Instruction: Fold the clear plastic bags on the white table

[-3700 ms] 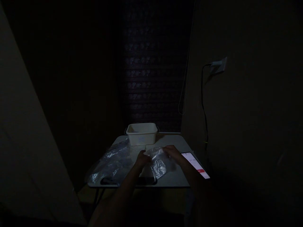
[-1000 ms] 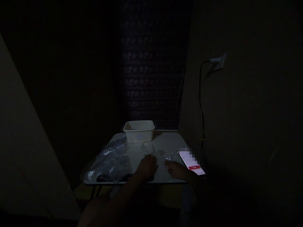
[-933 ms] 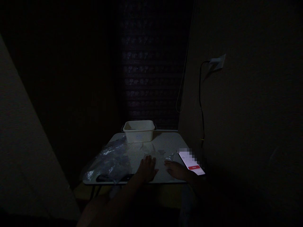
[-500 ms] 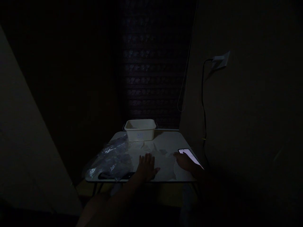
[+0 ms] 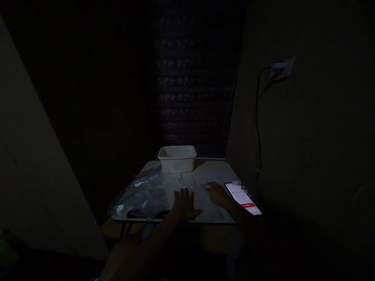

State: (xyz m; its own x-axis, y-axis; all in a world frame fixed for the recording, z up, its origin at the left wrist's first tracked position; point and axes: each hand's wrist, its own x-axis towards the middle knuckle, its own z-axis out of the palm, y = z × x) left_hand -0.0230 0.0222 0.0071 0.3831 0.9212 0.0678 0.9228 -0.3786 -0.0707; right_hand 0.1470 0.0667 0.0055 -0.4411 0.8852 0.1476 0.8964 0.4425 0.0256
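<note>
My left hand lies with fingers spread on a thin, pale plastic bag that is flat on the table near its front edge. The fingers of my right hand are bent together at the upper right part of this bag and seem to pinch it; the dim light hides the fingertips. Just right of that hand lies a phone with a lit screen, showing a timer and a red button. A crumpled heap of clear plastic covers the left side of the table.
A white plastic tub with dark side handles stands at the back of the small white table. A dark, flat object lies partly under the plastic at the front edge. A cord hangs from a wall socket on the right.
My right hand has moved left, off the phone and onto the plastic bag; the phone's screen now shows a timer. My left hand stays flat. The view has shifted slightly.
</note>
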